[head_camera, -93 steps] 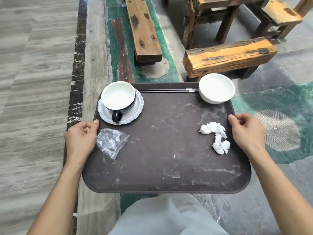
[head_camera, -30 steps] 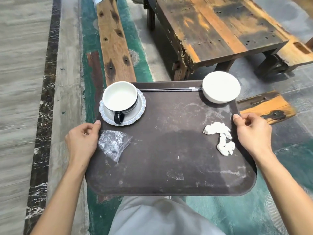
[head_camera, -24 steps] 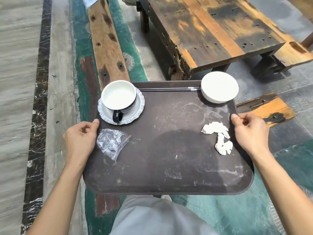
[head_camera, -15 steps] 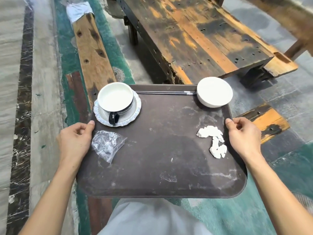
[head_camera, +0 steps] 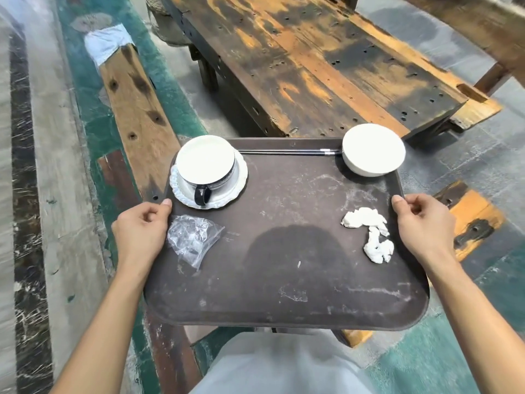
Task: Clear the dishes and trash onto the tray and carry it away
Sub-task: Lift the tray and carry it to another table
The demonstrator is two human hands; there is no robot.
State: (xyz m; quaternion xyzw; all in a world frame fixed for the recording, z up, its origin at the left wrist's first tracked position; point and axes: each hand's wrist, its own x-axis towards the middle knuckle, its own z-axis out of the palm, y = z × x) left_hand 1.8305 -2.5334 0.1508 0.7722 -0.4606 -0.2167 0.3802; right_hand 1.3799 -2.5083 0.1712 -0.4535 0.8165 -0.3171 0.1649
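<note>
Since half a second ago we have stepped nearer the weathered wooden table (head_camera: pixel 326 69), which now fills more of the head view beyond the tray, while everything on the tray sits as it did and our hands have kept their places on its edges. We hold the dark brown tray (head_camera: pixel 284 280) level in front of our waist, both forearms reaching forward from the bottom corners of the view, elbows out and wrists straight. Our left hand (head_camera: pixel 140 233) is clamped on the tray's left edge, thumb lying on top of the rim and fingers curled under it; our right hand (head_camera: pixel 420 223) grips the right edge in the same way, thumb on top. Just inside our left thumb lies a crumpled clear plastic bag (head_camera: pixel 191 240), and just beyond that hand stands a black-handled cup (head_camera: pixel 206 166) on a white scalloped saucer (head_camera: pixel 238 183), its handle turned toward us. Just inside our right hand lie two wads of white tissue (head_camera: pixel 369 233), touching each other. Beyond that hand, in the far corner, sits a white bowl (head_camera: pixel 373 150), with dark chopsticks (head_camera: pixel 284 151) lying along the far rim between it and the cup. A wooden bench plank (head_camera: pixel 133 109) runs past beyond our left hand.
</note>
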